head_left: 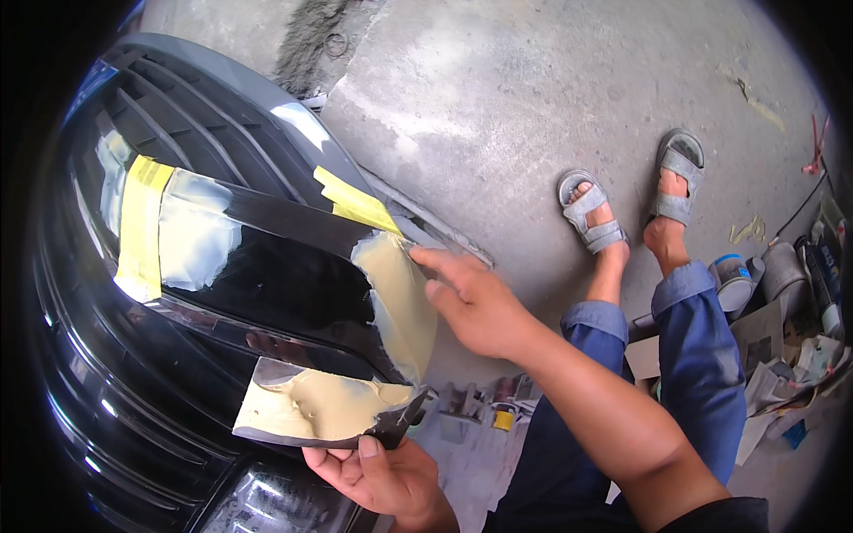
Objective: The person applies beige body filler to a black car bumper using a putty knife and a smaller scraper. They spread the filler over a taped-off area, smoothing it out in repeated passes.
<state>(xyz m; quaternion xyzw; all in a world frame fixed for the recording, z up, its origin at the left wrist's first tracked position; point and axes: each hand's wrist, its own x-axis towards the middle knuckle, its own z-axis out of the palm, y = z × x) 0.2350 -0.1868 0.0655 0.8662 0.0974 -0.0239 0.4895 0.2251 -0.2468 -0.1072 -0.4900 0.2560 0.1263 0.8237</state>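
Note:
My left hand [391,480] grips a dark, flat rectangular plate [414,414] by its lower right end, thumb on top. Cream-coloured filler paste [320,404] lies thick over most of the plate. My right hand [475,302] has its index finger stretched to the upper right edge of a cream filler patch [404,311] on a black car bumper [293,275]. Its thumb is apart from the index finger, close to the patch; the other fingers are mostly hidden, and no tool shows in it. Yellow masking tape [360,202] runs along the bumper's edge above the patch.
A second yellow tape strip [142,226] crosses the bumper beside a whitish sanded spot [197,235]. Slatted black grille [191,124] lies beyond. My sandalled feet stand on concrete floor [498,98]. Paint cans [733,280] and scattered papers [764,391] crowd the right.

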